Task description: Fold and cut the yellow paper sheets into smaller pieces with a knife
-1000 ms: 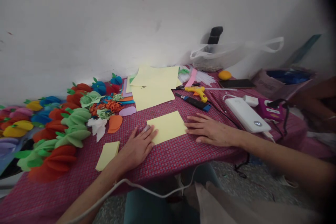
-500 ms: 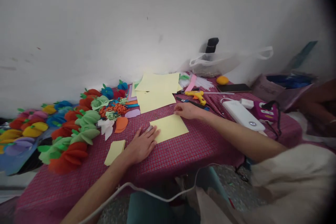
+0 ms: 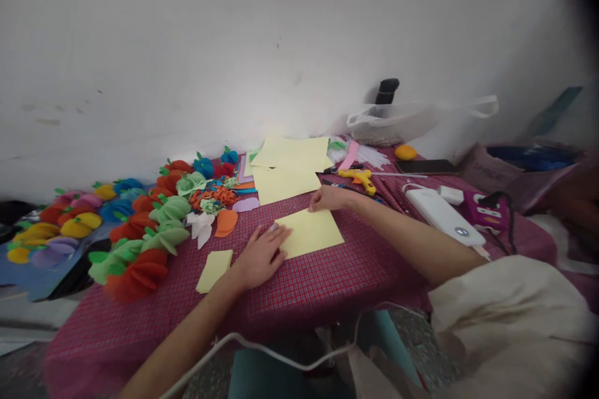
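A pale yellow rectangular paper sheet (image 3: 311, 232) lies flat on the bench (image 3: 327, 287), which is covered with a red checked cloth. Its long axis runs from left to right across the bench, and the right end is turned a little away from the person. The short edges point toward the wall and toward the person.

The left hand (image 3: 262, 255) rests at the near left corner of the sheet. Its grip is spread, with the fingers (image 3: 279, 235) flat and their tips lying on the paper. The right hand (image 3: 327, 198) is at the far edge of the sheet, near the far right corner. Its fingers are drawn together and touch that edge, but I cannot tell if the grip pinches the paper or only presses on it. So the sheet lies between the two hands.

Left of the sheet, just beside the left wrist, lies a small yellow paper strip (image 3: 214, 269). Farther left of the sheet is a heap of colourful folded paper fruits (image 3: 145, 237). Behind the sheet lies a stack of larger yellow papers (image 3: 290, 165). Behind it to the right is a yellow glue gun (image 3: 358, 177), and right of the sheet is a white flat power bank (image 3: 444, 218)
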`<state>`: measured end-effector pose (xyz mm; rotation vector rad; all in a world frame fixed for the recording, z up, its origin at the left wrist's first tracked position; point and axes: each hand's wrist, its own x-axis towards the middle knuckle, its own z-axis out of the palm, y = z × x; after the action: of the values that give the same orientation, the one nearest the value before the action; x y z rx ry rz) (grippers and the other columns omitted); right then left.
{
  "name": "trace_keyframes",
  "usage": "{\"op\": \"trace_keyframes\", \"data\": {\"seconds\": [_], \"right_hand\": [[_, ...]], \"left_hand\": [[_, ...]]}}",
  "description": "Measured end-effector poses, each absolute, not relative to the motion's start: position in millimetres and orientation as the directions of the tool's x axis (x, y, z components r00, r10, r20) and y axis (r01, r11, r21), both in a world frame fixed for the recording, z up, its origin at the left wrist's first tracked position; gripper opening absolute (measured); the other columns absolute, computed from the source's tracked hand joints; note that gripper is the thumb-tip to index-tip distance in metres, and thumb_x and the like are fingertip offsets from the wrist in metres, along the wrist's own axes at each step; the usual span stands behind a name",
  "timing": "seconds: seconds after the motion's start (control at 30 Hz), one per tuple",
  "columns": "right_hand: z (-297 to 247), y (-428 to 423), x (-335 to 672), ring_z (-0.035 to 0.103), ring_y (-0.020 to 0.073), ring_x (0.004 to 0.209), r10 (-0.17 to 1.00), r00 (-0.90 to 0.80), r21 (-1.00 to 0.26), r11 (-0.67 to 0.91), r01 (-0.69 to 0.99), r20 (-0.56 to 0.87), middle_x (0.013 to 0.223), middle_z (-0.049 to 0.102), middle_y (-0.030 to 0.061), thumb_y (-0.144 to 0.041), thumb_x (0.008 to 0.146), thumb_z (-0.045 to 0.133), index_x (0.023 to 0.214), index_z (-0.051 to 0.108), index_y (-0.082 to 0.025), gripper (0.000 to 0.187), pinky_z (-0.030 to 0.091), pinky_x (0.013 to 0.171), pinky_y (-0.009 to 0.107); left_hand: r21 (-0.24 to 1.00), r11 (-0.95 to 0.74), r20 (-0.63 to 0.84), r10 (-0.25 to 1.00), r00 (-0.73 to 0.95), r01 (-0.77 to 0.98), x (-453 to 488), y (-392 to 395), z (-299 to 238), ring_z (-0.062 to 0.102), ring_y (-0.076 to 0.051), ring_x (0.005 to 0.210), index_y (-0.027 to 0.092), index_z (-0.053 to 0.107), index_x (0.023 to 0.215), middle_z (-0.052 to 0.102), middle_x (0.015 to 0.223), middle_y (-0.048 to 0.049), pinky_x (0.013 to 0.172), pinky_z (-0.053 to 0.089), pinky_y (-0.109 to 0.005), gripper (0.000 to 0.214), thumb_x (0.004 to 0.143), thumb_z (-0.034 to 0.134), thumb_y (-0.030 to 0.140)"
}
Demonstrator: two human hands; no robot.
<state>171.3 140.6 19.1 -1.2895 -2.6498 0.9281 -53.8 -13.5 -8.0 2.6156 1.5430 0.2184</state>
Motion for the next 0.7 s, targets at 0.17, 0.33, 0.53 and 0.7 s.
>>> {"op": "trace_keyframes", "data": {"seconds": [0.17, 0.33, 0.53, 0.7], "right_hand": [[33.4, 129.8, 172.6, 0.056, 0.0138, 0.067, 0.691, -0.706, -0.657, 0.461, 0.597, -0.156, 0.073, 0.067, 0.0025, -0.042, 0.068, 0.058, 0.081, 0.070, -0.014, 0.033, 0.040, 0.060, 0.023], [50.5, 117.8, 171.5, 0.050, 0.0112, 0.059, 0.640, -0.758, -0.720, 0.466, 0.514, -0.127, 0.064, 0.062, 0.0003, -0.041, 0.067, 0.060, 0.073, 0.069, -0.014, 0.029, 0.036, 0.056, 0.023], [60.3, 107.3, 172.0, 0.047, 0.0107, 0.059, 0.572, -0.808, -0.708, 0.513, 0.486, -0.140, 0.066, 0.061, 0.0002, -0.041, 0.068, 0.061, 0.076, 0.069, -0.016, 0.028, 0.033, 0.055, 0.023], [63.4, 102.8, 170.9, 0.043, 0.0088, 0.054, 0.535, -0.837, -0.694, 0.561, 0.452, -0.113, 0.058, 0.056, -0.0027, -0.037, 0.069, 0.059, 0.072, 0.067, -0.016, 0.022, 0.031, 0.051, 0.022]], "left_hand": [[0.419, -0.364, 0.287, 0.922, 0.259, 0.832, -48.3, 19.5, 17.8, 0.045, -0.019, 0.116, 0.016, 0.042, 0.127, 0.050, 0.128, -0.0075, 0.096, 0.034, -0.033, 0.049, 0.087, 0.035, 0.043], [0.605, -0.337, 0.003, 0.907, 0.421, 0.721, -32.0, 50.8, 44.3, 0.056, -0.016, 0.070, 0.015, 0.066, 0.088, 0.066, 0.079, -0.0024, 0.058, 0.040, -0.022, 0.044, 0.081, 0.040, 0.050], [0.682, -0.277, -0.077, 0.893, 0.443, 0.677, -22.1, 53.6, 49.8, 0.039, -0.010, 0.050, 0.014, 0.065, 0.070, 0.051, 0.056, 0.0022, 0.045, 0.027, -0.020, 0.041, 0.077, 0.044, 0.048], [0.698, -0.315, -0.068, 0.864, 0.498, 0.643, -23.1, 49.6, 52.7, 0.037, -0.009, 0.050, 0.015, 0.064, 0.069, 0.049, 0.055, 0.0029, 0.046, 0.026, -0.019, 0.035, 0.078, 0.046, 0.044]]}}
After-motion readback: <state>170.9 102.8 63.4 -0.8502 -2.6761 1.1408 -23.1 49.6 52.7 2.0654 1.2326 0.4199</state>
